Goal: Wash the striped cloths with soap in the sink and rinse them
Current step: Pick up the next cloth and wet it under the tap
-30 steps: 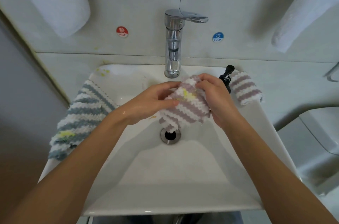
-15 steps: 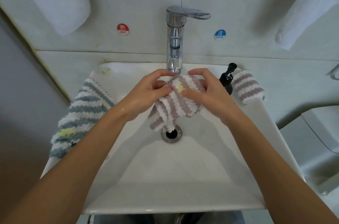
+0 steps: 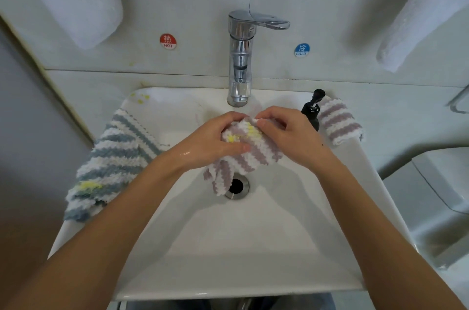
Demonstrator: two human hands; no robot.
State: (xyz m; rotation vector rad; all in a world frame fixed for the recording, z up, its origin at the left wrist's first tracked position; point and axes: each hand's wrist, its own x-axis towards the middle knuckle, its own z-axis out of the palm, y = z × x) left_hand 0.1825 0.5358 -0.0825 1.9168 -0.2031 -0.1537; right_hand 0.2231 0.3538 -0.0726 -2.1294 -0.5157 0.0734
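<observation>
A fluffy purple-and-white striped cloth (image 3: 250,154) with yellow stains is bunched above the white ceramic sink (image 3: 228,246), just below the chrome tap (image 3: 239,60), gripped by the left hand (image 3: 213,140) and pinched by the right hand (image 3: 289,135), evidently so the stain can be rubbed.

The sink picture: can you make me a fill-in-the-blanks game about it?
1. Both hands hold the purple cloth above the ____.
2. The sticker left of the tap says ____.
3. The cloth on the sink's left edge has ____ stripes.
4. The spots on the purple cloth are ____.

Missing words: drain; HOT; blue; yellow
</observation>
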